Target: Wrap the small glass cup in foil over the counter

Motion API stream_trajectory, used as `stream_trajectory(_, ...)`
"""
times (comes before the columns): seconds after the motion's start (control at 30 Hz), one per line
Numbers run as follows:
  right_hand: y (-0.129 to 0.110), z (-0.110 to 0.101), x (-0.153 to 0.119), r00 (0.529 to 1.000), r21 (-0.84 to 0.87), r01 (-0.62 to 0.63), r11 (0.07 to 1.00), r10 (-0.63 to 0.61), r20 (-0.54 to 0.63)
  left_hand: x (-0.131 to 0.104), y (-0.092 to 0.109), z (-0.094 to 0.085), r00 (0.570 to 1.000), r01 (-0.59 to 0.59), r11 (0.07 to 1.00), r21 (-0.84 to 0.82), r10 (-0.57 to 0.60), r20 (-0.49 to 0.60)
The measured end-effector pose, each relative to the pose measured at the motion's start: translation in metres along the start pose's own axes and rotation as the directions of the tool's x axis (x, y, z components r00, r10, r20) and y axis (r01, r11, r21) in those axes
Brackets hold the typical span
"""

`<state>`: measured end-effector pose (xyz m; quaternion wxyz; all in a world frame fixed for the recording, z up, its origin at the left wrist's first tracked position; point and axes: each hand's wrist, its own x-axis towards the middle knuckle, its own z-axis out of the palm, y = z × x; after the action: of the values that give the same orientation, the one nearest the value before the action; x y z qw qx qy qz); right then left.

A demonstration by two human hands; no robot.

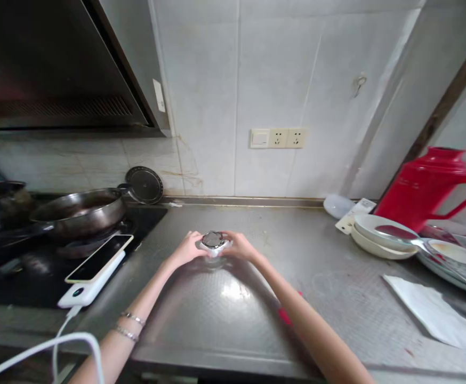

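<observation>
A small round white object with a dark, metal-rimmed top (213, 241) is held between both hands over the middle of the steel counter (217, 330). My left hand (188, 249) grips its left side, fingers closed against the rim. On the opposite side my right hand (236, 246) pinches the rim between thumb and fingers. Part of a pink item (284, 316) shows beside my right forearm.
At the left, a pan (81, 213) and a pot sit on the black stove, with a phone (100, 258) on a white power bank nearer me. The right side holds a red jug (420, 186), stacked dishes (385, 234) and a white napkin (436, 312).
</observation>
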<state>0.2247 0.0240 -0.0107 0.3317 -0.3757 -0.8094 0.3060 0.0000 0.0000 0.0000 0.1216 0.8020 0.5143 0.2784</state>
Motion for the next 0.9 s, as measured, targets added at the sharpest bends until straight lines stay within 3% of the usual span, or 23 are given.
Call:
stream_trajectory(0.17,0.021,-0.045,-0.045,0.995,-0.05,-0.077,0.996,0.073,-0.07,0.022,0.041,0.048,0.998,-0.056,0.997,-0.056,0.058,0.017)
stream_trajectory(0.33,0.032,-0.068,-0.079,0.986,-0.034,-0.142,0.989,0.139,-0.089,0.03,0.062,0.082,0.993,-0.079,0.992,-0.1,0.087,0.076)
stream_trajectory(0.6,0.041,-0.075,-0.094,0.981,0.018,-0.168,0.986,0.169,-0.093,0.03,0.079,0.091,0.992,-0.056,0.993,-0.101,0.067,0.105)
stream_trajectory(0.9,0.044,-0.079,-0.097,0.987,0.005,-0.152,0.988,0.152,-0.056,0.03,0.076,0.101,0.993,-0.057,0.996,-0.075,0.064,0.094)
